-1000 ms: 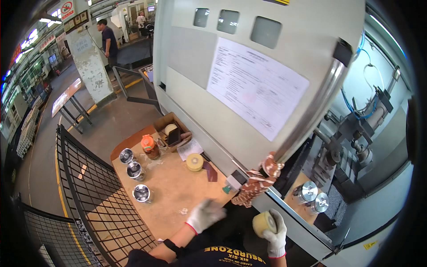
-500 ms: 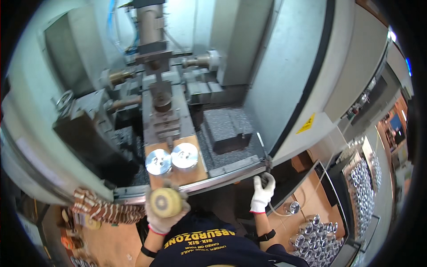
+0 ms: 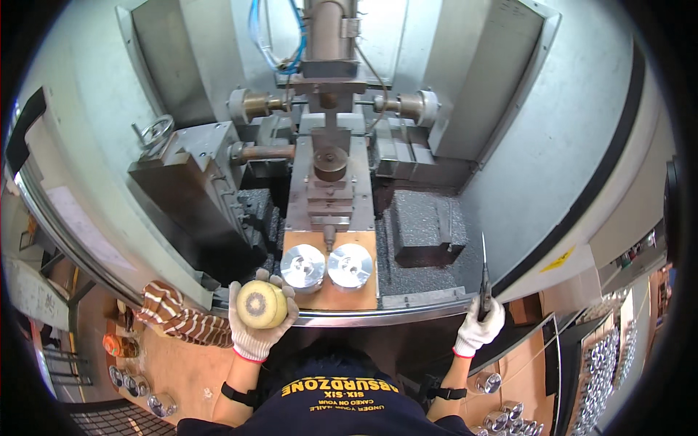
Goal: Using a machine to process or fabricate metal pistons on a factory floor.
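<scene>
My left hand (image 3: 260,338), in a white knit glove, holds a round, pale yellow disc-shaped piece (image 3: 262,305) with a grey centre, its fingers curled around the far side. It is at the machine's front edge, left of the wooden board (image 3: 362,296). Two shiny round metal parts (image 3: 302,268) lie side by side on that board, apart from the hand. In my gloved right hand (image 3: 480,328) is an air blow gun (image 3: 485,283), its thin nozzle pointing away from me beside the machine's right wall.
Past the board stands a metal fixture (image 3: 331,166) below a vertical cylinder. A handwheel (image 3: 155,131) sits at left. A chip-covered block (image 3: 425,225) is to the right. A striped cloth (image 3: 185,317) hangs over the front edge. Several shiny parts (image 3: 502,419) are at lower right.
The view has turned left, so the machine sits further right in the picture. My left hand with the yellow piece has moved left from in front of the board. The right hand keeps the blow gun.
</scene>
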Action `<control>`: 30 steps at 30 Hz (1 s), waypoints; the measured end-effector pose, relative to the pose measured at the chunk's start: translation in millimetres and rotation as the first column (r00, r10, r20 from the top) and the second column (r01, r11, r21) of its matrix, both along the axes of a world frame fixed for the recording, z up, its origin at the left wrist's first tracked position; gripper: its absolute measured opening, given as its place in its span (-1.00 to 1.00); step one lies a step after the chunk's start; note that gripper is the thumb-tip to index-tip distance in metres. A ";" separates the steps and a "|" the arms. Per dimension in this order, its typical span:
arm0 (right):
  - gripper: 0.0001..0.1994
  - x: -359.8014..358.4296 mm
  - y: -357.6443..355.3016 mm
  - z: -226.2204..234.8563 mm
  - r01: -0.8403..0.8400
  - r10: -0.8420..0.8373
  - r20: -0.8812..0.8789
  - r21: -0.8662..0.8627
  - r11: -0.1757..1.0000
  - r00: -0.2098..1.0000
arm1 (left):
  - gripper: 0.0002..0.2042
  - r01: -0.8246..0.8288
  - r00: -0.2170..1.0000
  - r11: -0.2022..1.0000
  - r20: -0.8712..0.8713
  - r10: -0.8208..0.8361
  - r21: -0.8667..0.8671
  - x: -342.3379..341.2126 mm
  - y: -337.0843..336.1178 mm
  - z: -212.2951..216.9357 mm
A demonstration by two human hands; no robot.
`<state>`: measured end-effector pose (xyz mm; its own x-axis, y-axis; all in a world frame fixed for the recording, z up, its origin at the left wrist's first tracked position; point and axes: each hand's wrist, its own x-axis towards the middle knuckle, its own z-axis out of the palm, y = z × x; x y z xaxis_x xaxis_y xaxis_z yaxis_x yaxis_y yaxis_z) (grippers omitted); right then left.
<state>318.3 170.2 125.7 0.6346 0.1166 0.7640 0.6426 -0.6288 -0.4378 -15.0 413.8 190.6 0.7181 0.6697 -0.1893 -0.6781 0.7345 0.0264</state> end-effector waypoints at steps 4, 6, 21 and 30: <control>-0.69 -21.2 63.9 60.7 -0.382 0.391 0.012 0.233 0.894 0.920 | -0.52 -0.027 0.997 0.999 0.072 0.028 -0.021 -9.5 9.2 -0.5; -0.69 -25.0 100.0 63.5 -0.570 0.779 -0.152 0.599 0.562 0.609 | -0.51 -0.029 0.994 0.999 0.100 0.033 -0.042 -15.1 12.0 -4.7; -0.55 -63.9 228.8 86.9 -0.627 0.528 -0.518 -0.021 0.779 0.673 | -0.54 -0.046 0.991 0.997 0.125 0.037 0.068 -44.8 37.0 -20.2; -0.60 -12.1 32.1 -7.9 -0.044 -0.004 -0.296 -0.157 0.987 0.955 | -0.54 0.040 0.985 0.999 0.167 -0.044 0.027 -27.9 62.3 -42.2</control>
